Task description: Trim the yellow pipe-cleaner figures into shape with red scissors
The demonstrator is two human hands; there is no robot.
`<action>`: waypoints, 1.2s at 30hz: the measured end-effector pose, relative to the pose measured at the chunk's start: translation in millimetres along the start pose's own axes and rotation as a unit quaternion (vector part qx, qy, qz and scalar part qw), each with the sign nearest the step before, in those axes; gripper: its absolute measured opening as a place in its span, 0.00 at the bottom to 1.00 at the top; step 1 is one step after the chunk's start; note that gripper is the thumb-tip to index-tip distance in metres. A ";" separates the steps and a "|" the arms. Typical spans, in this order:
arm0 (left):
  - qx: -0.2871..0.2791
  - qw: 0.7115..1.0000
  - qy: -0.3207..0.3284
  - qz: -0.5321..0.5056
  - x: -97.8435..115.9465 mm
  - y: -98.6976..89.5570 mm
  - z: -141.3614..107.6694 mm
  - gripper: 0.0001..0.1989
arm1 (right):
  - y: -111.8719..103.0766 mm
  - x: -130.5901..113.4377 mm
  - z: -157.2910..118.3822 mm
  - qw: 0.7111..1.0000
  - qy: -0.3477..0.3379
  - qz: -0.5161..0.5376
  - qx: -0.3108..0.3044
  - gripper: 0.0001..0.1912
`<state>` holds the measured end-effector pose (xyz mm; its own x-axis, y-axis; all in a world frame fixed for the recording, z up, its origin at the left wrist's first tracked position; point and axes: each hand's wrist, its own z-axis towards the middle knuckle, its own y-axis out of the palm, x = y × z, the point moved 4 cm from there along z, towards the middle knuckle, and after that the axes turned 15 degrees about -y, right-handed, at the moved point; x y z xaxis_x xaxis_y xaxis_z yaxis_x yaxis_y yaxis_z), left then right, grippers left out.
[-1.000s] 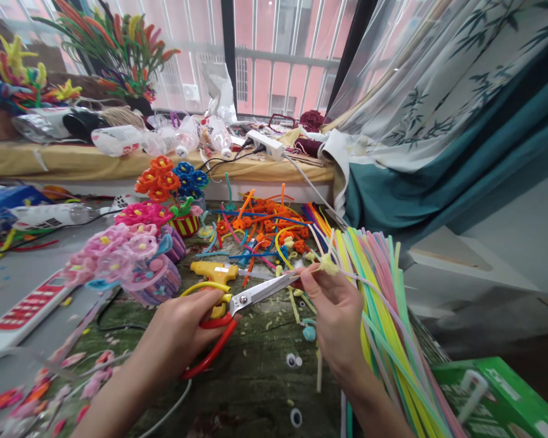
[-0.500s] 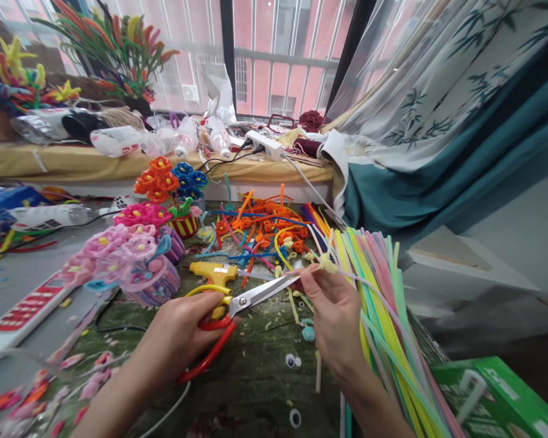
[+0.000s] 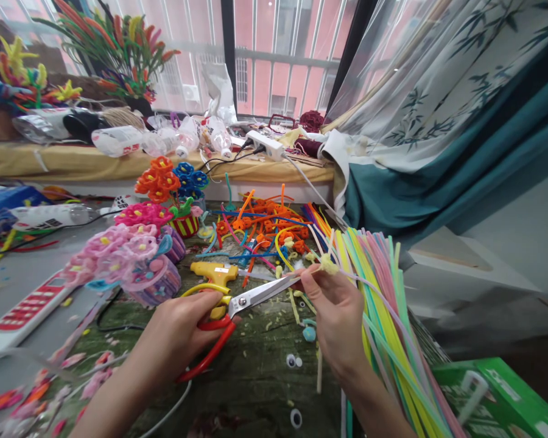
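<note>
My left hand (image 3: 178, 334) is closed around the handles of red-handled scissors (image 3: 261, 294), whose blades point up and to the right. The blade tips reach the fingertips of my right hand (image 3: 340, 319) and look nearly closed there. Between my right thumb and fingers is a small pale-yellow fuzzy pipe cleaner piece (image 3: 329, 263), partly hidden by the fingers. Just behind the scissors lies a yellow hot glue gun (image 3: 214, 272). Yellow clippings are scattered on the dark green tabletop (image 3: 256, 383) beneath the blades.
A thick bundle of pastel pipe cleaners (image 3: 393, 328) lies along the right, by a green box (image 3: 506, 395). Orange pipe cleaner pieces (image 3: 274, 219) are heaped behind my hands. Pipe cleaner flower pots (image 3: 150, 280) stand on the left. Googly eyes (image 3: 296, 418) lie in front.
Hardly anything differs. My right hand has shifted very slightly to the right; the scissors keep nearly the same position and angle.
</note>
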<state>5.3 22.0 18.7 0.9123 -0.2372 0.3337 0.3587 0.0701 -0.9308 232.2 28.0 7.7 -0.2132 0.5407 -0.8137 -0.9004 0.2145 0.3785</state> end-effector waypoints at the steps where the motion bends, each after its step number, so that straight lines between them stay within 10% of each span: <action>1: -0.002 1.000 0.000 0.000 -0.3 0.2 -0.1 0.16 | -0.2 -0.1 0.0 1.000 -0.002 -0.004 -0.001 0.03; 36: -0.013 0.995 -0.099 -0.023 2.8 1.3 3.6 0.09 | 2.3 -3.0 2.8 0.999 0.029 0.003 0.023 0.09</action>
<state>9.0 24.9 19.0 0.9170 -0.0433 0.3965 0.3981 0.0380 -0.9166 231.8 29.2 12.3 -0.2418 0.4949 -0.8346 -0.8809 0.2487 0.4027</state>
